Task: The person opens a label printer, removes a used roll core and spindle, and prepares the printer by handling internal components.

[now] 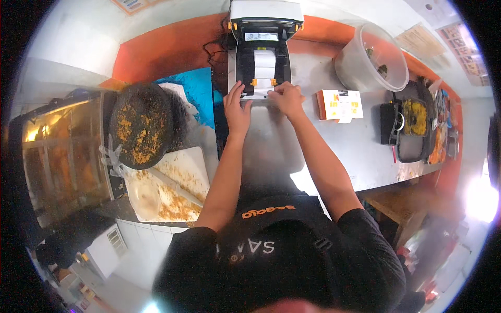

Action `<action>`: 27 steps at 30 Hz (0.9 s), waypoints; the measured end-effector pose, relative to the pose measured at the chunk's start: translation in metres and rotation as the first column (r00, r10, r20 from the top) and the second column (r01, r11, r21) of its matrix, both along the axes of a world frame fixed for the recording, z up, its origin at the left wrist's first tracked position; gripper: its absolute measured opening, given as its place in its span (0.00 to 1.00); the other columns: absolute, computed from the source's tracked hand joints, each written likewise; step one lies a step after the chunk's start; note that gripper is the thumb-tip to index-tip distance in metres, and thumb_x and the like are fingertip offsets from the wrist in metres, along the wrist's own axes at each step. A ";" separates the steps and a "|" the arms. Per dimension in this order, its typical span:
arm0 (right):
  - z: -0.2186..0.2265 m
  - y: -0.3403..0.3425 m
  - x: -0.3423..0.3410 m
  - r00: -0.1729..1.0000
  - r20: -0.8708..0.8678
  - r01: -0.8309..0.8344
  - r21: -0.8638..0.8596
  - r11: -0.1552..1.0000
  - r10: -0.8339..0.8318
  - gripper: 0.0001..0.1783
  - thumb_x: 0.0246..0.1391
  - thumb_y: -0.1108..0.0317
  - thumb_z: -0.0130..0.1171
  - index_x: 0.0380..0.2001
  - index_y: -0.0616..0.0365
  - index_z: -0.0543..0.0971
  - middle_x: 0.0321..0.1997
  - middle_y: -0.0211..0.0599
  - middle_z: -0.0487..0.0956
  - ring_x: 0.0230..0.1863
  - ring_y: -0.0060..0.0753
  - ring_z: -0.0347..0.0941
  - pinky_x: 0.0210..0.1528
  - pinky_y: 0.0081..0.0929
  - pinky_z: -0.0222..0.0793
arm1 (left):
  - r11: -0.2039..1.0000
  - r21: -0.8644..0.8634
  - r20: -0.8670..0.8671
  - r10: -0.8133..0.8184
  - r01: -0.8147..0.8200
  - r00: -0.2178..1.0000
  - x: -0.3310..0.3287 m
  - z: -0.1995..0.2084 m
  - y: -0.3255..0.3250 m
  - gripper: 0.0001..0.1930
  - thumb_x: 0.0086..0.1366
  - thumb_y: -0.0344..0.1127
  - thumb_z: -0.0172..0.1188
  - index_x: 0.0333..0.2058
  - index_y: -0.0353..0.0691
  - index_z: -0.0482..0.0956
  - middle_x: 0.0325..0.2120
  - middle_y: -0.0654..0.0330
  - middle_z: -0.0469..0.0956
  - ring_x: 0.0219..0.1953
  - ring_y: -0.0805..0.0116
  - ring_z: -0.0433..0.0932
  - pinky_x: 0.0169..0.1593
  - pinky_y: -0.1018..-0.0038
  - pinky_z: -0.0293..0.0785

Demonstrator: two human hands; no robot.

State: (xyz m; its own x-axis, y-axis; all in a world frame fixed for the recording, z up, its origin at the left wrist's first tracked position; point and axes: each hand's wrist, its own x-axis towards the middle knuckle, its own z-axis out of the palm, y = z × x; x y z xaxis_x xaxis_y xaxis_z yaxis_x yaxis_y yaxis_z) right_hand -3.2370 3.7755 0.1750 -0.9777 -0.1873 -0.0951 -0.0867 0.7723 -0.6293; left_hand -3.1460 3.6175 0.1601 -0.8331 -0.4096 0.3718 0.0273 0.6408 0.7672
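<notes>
A label printer stands before me with its white lid raised. Inside it a white label roll sits in the black bay, and its strip runs toward the front edge between orange guides. My left hand rests at the front left corner, fingers stretched along the edge and thumb apart. At the front right, my right hand has its fingertips pinched together by the strip's right edge. The exact contact is partly hidden by the fingers.
On the right of the metal table are an orange-and-white box, a translucent bucket and a black bag. To the left, a dark round pan with orange crumbs lies by a white cutting board, a knife and a clear glove.
</notes>
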 end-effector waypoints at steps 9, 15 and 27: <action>-0.003 -0.010 0.000 0.982 0.132 0.142 -0.063 0.988 -0.133 0.15 0.45 0.51 0.71 0.31 0.49 0.89 0.45 0.26 0.84 0.57 0.48 0.69 0.59 0.55 0.58 | 1.000 0.023 -0.037 0.015 -0.014 0.999 0.000 -0.012 -0.007 0.29 0.51 0.23 0.71 0.55 0.37 0.79 0.61 0.57 0.75 0.49 0.51 0.77 0.57 0.63 0.69; 0.000 -0.013 0.002 0.962 0.085 0.269 -0.118 0.956 -0.260 0.16 0.41 0.58 0.75 0.30 0.58 0.87 0.34 0.36 0.85 0.37 0.33 0.80 0.46 0.34 0.70 | 1.000 0.001 -0.043 0.003 -0.003 0.999 -0.001 -0.013 -0.009 0.30 0.50 0.26 0.72 0.56 0.38 0.79 0.62 0.59 0.75 0.46 0.54 0.76 0.54 0.65 0.71; 0.002 0.029 -0.001 0.975 -0.076 -0.219 -0.205 0.954 0.207 0.10 0.43 0.72 0.75 0.28 0.62 0.83 0.42 0.32 0.72 0.48 0.32 0.68 0.54 0.29 0.63 | 0.954 0.272 0.015 0.128 -0.127 0.992 -0.001 -0.055 0.018 0.51 0.54 0.48 0.74 0.69 0.32 0.57 0.67 0.45 0.65 0.64 0.40 0.66 0.66 0.53 0.59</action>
